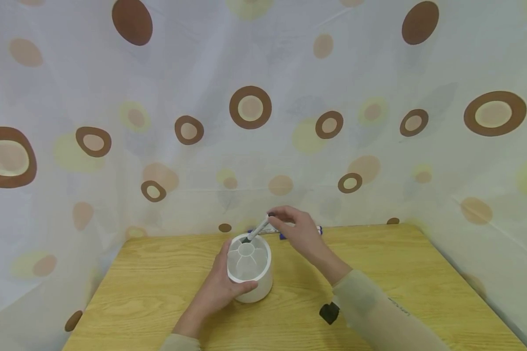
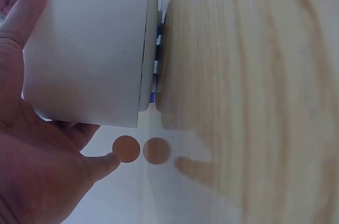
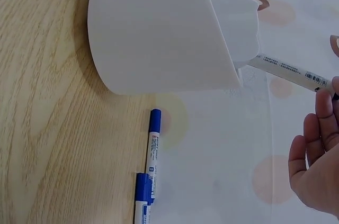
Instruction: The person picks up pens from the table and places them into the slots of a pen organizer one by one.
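Note:
A white round pen holder (image 1: 263, 287) with a divided inside stands tilted over the table in the head view. My left hand (image 1: 215, 287) grips it from the left, the thumb across its near side and the fingers around its far side. At the upper right, my right hand (image 1: 300, 234) pinches the end of a white marker (image 1: 258, 228). The marker slants down, with its dark lower end at a far compartment of the holder. In the right wrist view, the marker (image 3: 288, 72) shows printed text and a barcode; its lower end is hidden behind the holder.
Blue-capped white markers (image 3: 153, 155) lie on the wooden table (image 1: 158, 287) along its back edge, behind the holder. A small black object (image 1: 329, 313) sits beside the right sleeve, partly covered by it. A spotted curtain (image 1: 246, 161) hangs behind the table and at its sides.

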Available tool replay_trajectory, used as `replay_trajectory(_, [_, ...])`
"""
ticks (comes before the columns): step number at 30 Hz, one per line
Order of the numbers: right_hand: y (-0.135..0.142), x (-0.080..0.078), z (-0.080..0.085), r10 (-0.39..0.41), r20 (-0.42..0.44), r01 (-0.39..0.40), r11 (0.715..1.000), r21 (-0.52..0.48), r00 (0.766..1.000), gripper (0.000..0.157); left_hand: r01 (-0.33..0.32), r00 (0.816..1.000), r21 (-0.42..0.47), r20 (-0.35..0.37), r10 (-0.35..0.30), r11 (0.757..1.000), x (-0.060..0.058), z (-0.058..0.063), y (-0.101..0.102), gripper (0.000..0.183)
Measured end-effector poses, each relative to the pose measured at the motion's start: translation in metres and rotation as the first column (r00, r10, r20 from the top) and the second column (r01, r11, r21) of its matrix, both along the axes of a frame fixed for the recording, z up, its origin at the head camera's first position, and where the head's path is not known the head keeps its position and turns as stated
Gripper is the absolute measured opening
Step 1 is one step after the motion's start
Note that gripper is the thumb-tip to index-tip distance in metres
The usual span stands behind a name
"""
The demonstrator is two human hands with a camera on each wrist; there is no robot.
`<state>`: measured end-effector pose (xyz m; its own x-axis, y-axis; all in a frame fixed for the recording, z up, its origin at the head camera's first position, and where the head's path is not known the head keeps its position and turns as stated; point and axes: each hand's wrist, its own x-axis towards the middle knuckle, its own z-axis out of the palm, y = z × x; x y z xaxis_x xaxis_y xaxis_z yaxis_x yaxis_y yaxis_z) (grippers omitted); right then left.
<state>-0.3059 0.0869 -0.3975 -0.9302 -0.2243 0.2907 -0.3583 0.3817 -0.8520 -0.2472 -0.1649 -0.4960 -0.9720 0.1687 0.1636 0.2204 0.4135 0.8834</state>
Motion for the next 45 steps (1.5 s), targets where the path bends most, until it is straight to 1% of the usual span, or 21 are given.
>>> replay_trajectory(7, [-0.007, 0.000, 0.000, 0.026, 0.011, -0.026, 1.000, 0.008, 1.000, 0.032, -0.003, 1.000, 0.000, 0.018, 0.003, 1.000, 0.000, 0.001, -0.001, 0.131])
replay_trajectory(13, [-0.008, -0.001, -0.001, 0.040, 0.007, -0.040, 0.998, 0.055, 0.999, 0.035, -0.007, 1.000, -0.007, 0.013, 0.007, 1.000, 0.001, 0.001, 0.000, 0.132])
replay_trajectory(18, [-0.002, -0.004, -0.005, 0.015, 0.011, -0.016, 0.997, 0.081, 1.000, 0.039, -0.016, 1.000, -0.016, 0.012, 0.017, 1.000, 0.002, 0.000, 0.000, 0.133])
replay_trajectory(22, [0.004, -0.007, -0.008, 0.007, -0.001, -0.007, 0.995, 0.099, 1.000, 0.040, -0.020, 1.000, -0.015, 0.006, 0.020, 1.000, 0.001, -0.001, 0.000, 0.133])
replay_trajectory(26, [0.009, -0.011, -0.012, -0.010, -0.018, 0.013, 0.990, 0.138, 1.000, 0.040, -0.017, 1.000, -0.012, 0.007, 0.017, 1.000, 0.000, -0.001, 0.000, 0.133])
replay_trajectory(31, [0.016, -0.019, -0.020, -0.052, -0.042, 0.059, 0.981, 0.185, 0.998, 0.038, -0.014, 1.000, -0.015, 0.006, 0.014, 1.000, -0.001, -0.002, 0.000, 0.133])
replay_trajectory(40, [0.031, -0.039, -0.042, -0.078, -0.048, 0.087, 0.966, 0.244, 0.996, 0.040, -0.020, 1.000, -0.020, 0.004, 0.020, 1.000, 0.001, -0.001, 0.000, 0.133])
replay_trajectory(45, [0.037, -0.048, -0.051, -0.074, -0.051, 0.084, 0.963, 0.255, 0.996, 0.040, -0.020, 1.000, -0.020, 0.004, 0.020, 1.000, 0.002, -0.001, 0.000, 0.133])
